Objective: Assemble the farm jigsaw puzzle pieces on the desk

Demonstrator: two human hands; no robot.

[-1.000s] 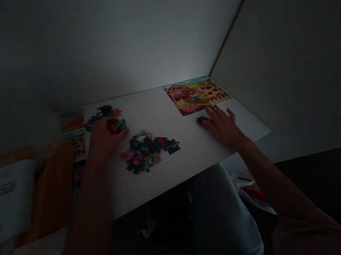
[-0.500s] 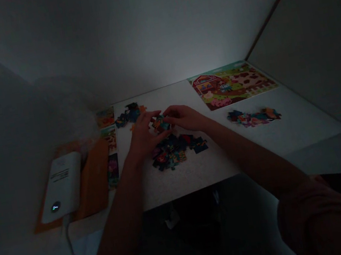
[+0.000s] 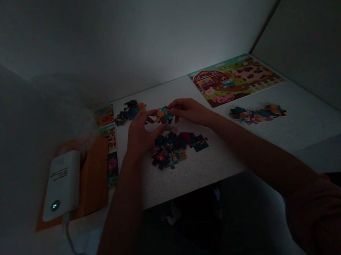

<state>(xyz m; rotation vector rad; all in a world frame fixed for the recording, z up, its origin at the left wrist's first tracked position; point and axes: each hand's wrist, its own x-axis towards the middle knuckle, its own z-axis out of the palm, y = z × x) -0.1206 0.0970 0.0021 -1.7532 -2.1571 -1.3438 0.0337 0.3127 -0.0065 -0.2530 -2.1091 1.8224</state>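
Observation:
My left hand and my right hand meet above the white table, pinching a small cluster of joined jigsaw pieces between their fingertips. Just below them lies a loose heap of dark, multicoloured jigsaw pieces. A smaller dark group of pieces sits beyond my left hand. Further right, a strip of pieces lies below a farm-scene puzzle board showing a red barn.
Several small picture cards stand in a column along the table's left side. Left of them are an orange envelope and a white power bank with a lit button and cable. Walls close off the table's back and right.
My hands have come together over the heap, with the right one moving off the table near the board. The view has swung left, and a strip of pieces now lies below the board.

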